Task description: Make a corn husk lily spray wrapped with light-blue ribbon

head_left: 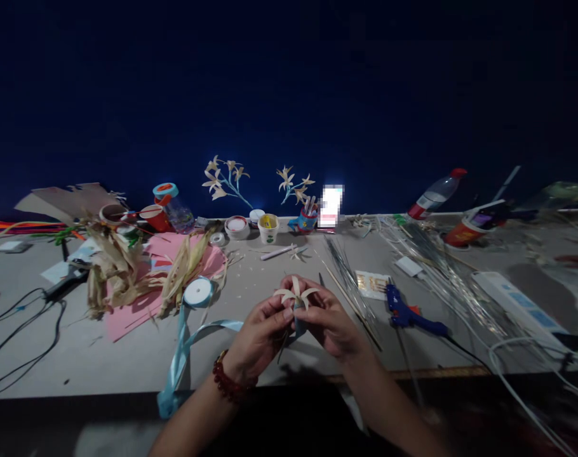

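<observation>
Flower (296,296), one, held in two hands (266,322), one glue gun (409,313)

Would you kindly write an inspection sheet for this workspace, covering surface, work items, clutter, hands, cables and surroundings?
Surface: grey table, small pale scraps scattered.
Work items: pale flower held up; blue ribbon hanging over the front edge; ribbon spool at left.
Clutter: dry husks on pink paper; blue glue gun and loose wires at right.
Hands: left hand and right hand both hold the flower.
Cables: black cable looped at left; white cable near the power strip.
Surroundings: dark blue backdrop; lit screen before it.
</observation>
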The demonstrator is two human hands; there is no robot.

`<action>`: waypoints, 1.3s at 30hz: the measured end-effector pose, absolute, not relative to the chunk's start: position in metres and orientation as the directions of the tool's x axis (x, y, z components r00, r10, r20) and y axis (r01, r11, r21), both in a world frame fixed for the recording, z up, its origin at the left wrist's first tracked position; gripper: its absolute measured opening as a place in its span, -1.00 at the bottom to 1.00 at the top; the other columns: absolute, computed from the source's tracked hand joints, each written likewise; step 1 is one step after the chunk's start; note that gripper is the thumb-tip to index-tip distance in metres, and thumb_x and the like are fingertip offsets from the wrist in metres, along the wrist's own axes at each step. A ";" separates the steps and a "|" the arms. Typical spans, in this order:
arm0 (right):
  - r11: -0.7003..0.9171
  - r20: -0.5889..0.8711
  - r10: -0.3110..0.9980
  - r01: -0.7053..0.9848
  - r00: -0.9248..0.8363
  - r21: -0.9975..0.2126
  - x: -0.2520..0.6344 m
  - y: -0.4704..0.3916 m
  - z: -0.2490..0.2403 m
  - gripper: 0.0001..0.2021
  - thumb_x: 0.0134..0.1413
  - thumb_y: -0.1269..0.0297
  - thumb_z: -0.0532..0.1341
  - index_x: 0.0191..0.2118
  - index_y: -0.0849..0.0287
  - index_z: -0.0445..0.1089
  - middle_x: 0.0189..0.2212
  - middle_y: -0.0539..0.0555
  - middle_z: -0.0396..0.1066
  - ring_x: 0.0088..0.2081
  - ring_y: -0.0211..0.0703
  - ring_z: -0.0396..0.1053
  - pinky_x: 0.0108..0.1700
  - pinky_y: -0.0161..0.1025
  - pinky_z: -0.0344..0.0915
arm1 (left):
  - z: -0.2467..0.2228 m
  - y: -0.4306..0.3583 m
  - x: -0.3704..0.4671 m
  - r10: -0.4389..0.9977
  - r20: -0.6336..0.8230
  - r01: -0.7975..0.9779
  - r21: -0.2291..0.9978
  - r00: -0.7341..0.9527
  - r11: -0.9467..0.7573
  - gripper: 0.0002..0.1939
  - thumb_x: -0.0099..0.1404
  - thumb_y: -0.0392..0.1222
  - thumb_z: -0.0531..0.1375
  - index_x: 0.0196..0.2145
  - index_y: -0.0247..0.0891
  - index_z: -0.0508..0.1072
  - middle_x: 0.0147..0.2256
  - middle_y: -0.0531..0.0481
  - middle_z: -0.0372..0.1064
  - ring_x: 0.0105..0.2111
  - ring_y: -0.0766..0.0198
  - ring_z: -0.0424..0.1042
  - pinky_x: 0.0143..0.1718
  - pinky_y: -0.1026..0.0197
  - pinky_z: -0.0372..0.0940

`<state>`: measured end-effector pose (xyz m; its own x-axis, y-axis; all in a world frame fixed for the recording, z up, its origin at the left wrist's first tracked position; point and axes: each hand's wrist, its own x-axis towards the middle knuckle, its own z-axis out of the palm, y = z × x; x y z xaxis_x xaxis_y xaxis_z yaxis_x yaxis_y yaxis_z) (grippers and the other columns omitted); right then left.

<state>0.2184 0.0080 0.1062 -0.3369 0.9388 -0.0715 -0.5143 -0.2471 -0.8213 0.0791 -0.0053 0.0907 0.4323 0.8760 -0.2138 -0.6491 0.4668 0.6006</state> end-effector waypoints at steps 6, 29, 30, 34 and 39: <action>-0.286 -0.072 0.920 -0.537 -0.384 -0.793 0.220 0.009 0.102 -0.73 -0.24 0.37 0.44 -0.30 0.17 0.49 -0.38 -0.01 0.32 -0.37 -0.27 0.27 -0.40 -0.37 0.23 | 0.086 -0.005 0.079 0.880 -0.185 -0.644 0.619 0.437 0.450 -0.80 0.10 -0.22 0.40 -0.35 -0.34 0.50 -0.44 0.04 0.36 -0.48 0.45 0.30 -0.38 0.38 0.20; -0.064 0.050 0.970 -0.451 -0.237 -0.890 0.218 0.013 0.109 -0.80 -0.21 0.31 0.46 -0.41 0.15 0.46 -0.36 -0.03 0.31 -0.25 -0.20 0.30 -0.15 -0.28 0.24 | 0.079 -0.006 0.075 0.981 0.053 -0.475 0.879 0.185 0.042 -0.94 0.21 -0.25 0.31 -0.31 -0.25 0.52 -0.31 0.00 0.42 -0.31 0.34 0.32 -0.24 0.31 0.22; -0.050 0.059 0.972 -0.447 -0.227 -0.893 0.218 0.013 0.108 -0.80 -0.21 0.31 0.46 -0.42 0.15 0.46 -0.36 -0.03 0.31 -0.25 -0.20 0.30 -0.15 -0.28 0.24 | 0.079 -0.006 0.074 0.982 0.061 -0.466 0.884 0.180 0.031 -0.94 0.21 -0.26 0.31 -0.31 -0.24 0.52 -0.31 0.01 0.42 -0.30 0.34 0.32 -0.23 0.32 0.21; -0.031 0.066 0.976 -0.430 -0.208 -0.902 0.218 0.013 0.105 -0.80 -0.20 0.32 0.46 -0.39 0.14 0.47 -0.36 -0.03 0.31 -0.27 -0.23 0.29 -0.18 -0.31 0.23 | 0.079 -0.005 0.074 0.986 0.039 -0.457 0.888 0.164 0.041 -0.95 0.21 -0.26 0.31 -0.33 -0.24 0.52 -0.33 0.02 0.41 -0.31 0.35 0.31 -0.26 0.33 0.19; -0.076 0.032 0.974 -0.457 -0.223 -0.886 0.219 0.013 0.102 -0.77 -0.22 0.32 0.47 -0.38 0.14 0.47 -0.35 -0.04 0.31 -0.32 -0.27 0.28 -0.25 -0.35 0.24 | 0.083 -0.003 0.076 0.969 -0.077 -0.554 0.808 0.235 0.199 -0.88 0.13 -0.22 0.37 -0.38 -0.28 0.52 -0.38 0.03 0.41 -0.35 0.35 0.33 -0.28 0.32 0.18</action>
